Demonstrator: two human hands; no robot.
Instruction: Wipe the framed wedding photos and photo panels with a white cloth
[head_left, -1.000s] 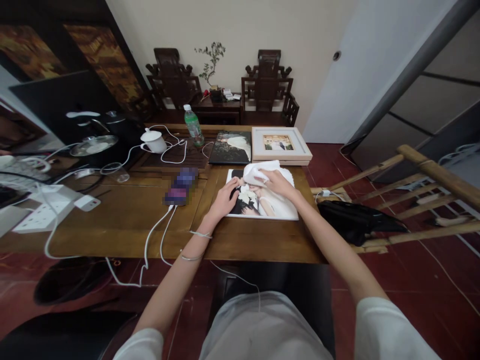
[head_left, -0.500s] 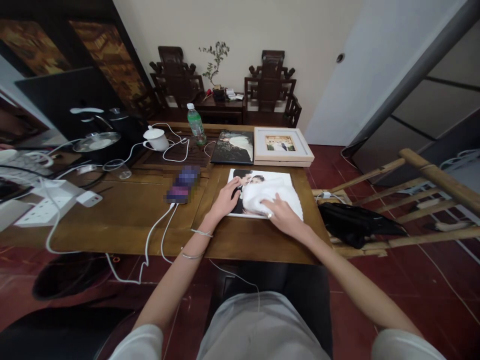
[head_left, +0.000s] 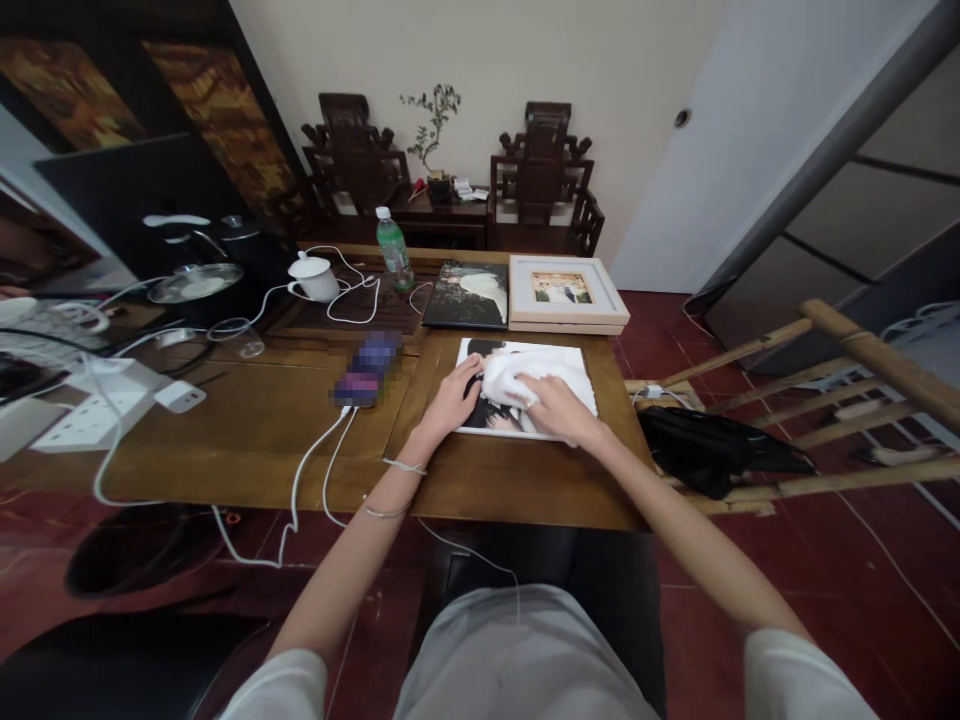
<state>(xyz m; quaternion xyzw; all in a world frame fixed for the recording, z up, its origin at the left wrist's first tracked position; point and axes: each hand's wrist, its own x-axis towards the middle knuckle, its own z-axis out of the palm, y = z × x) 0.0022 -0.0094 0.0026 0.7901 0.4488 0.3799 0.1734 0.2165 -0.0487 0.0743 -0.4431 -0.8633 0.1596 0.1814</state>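
A photo panel (head_left: 504,418) with a printed picture of two people lies flat on the wooden table in front of me. My left hand (head_left: 453,394) rests on its left edge, fingers stretched out and holding nothing. With my right hand (head_left: 559,408) I press a white cloth (head_left: 536,372) onto the panel, fingers bent into the fabric. The cloth is bunched and covers the upper middle and right of the picture. Just beyond the panel lie a dark photo album (head_left: 466,296) and a white picture frame (head_left: 568,292) on top of a pale one.
To the left, a phone (head_left: 366,372) is plugged into a white cable. Farther left are a power strip (head_left: 97,405) and a clear plastic cup (head_left: 238,340). A lidded white mug (head_left: 313,277) and a green-labelled bottle (head_left: 394,250) stand behind. A bamboo rack (head_left: 739,490) is at the right.
My right hand and the cloth have moved left and slightly away from me across the panel, uncovering its lower middle. My left hand has stayed at the left edge.
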